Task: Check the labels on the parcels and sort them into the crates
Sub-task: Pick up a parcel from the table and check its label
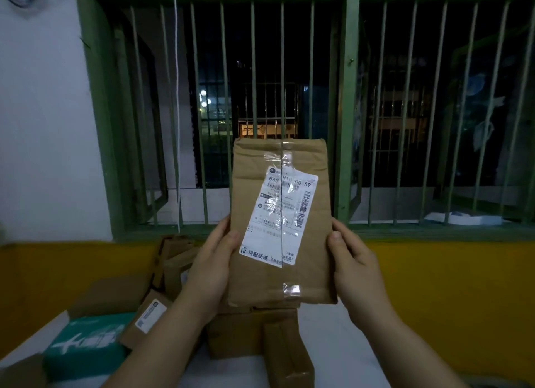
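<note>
Nearest, bottom of frame: two bare forearms run up from the lower edge over a white table (pixel 327 344). Small brown carton (pixel 289 355) lies bottom centre, with a larger brown box (pixel 234 335) just behind it. Lower left: teal box (pixel 84 344) with white print, beside a tilted brown parcel with a small white label (pixel 150 315), plus more cardboard boxes (pixel 173 260) stacked behind.

Centre frame: flat brown cardboard parcel (pixel 307 208) held upright above the pile, clear tape down its middle. Left hand (pixel 211 269) grips its left edge, thumb on the front face; right hand (pixel 353 266) grips the right edge the same way. White shipping label (pixel 278 214) faces the camera, slightly tilted, with barcodes and "863", "59" readable.

Behind: yellow lower wall (pixel 434 277), white wall at upper left, green barred window (pixel 350 98) across the top, dark outside with a few lights.
</note>
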Demonstrator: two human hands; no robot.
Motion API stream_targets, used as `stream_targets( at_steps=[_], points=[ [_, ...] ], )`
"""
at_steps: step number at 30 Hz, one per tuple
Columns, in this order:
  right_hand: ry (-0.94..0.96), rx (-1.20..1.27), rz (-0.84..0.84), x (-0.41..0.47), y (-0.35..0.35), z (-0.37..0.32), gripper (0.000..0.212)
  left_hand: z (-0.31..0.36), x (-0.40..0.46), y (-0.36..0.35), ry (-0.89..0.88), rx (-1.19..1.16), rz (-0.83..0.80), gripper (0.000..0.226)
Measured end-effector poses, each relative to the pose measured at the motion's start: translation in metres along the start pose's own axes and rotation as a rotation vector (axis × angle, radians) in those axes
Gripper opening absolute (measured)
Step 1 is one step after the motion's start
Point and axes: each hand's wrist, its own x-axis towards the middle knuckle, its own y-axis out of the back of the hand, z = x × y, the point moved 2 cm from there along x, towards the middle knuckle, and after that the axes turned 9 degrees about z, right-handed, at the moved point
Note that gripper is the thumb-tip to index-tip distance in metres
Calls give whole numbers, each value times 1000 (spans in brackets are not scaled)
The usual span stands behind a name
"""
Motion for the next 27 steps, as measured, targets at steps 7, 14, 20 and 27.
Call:
stream_targets(
  at_steps=[7, 14, 20, 27],
  points=[
    [-23, -1, -3, -3, 4, -1, 30, -9, 0, -5, 78, -60, 31, 35],
    [-149, 21, 78, -20, 29, 11, 35, -40, -5, -25, 140, -59, -88, 39],
    [-156, -35, 231, -38, 81, 19, 39, -72, -24, -71, 270, -79, -236, 35],
    [-111, -118, 326, -38, 191, 9, 30, -73, -80, -177, 286, -123, -379, 40]
  ],
)
